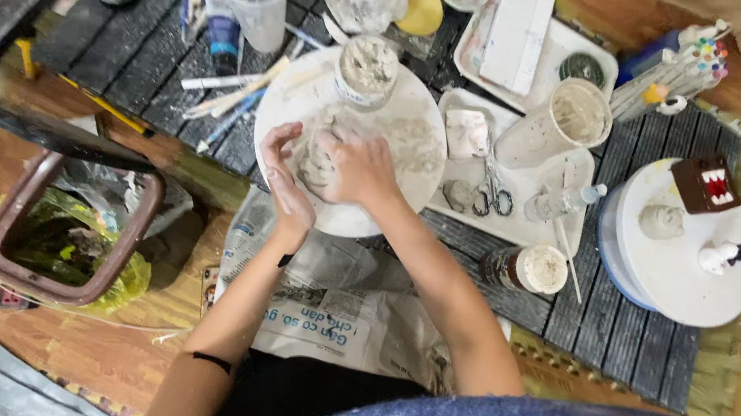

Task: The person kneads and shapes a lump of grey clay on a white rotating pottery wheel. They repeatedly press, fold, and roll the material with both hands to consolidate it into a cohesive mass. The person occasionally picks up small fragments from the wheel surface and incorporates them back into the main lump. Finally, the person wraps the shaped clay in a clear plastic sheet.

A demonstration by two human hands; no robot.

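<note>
on the round white board (413, 162) at the middle of the dark slatted desk (128, 50), a grey clay lump (312, 162) cupped between both hands. left hand (285, 184) set edge-on against the lump's near-left side, fingers (273, 146) together and curved round it. right hand (358, 168) laid over the top and right side, fingers bent and pressed into the clay. mostly hidden under the hands, so long axis and pointing hard to tell; what shows reads as a squat, roughly upright mound. just behind it on the same board, a clay-smeared jar (366, 70). to the right, a white tray (536, 185) with scissors (493, 194), a small spray bottle (564, 202) and a tipped-over cup (559, 120). farther right, a white turntable (675, 271) bearing a brown toothy box figure (706, 184) and a small white figurine (720, 257). below the board, crumpled newspaper (331, 310) over the lap; left of it, a brown bin (65, 234) lined with a green bag.
</note>
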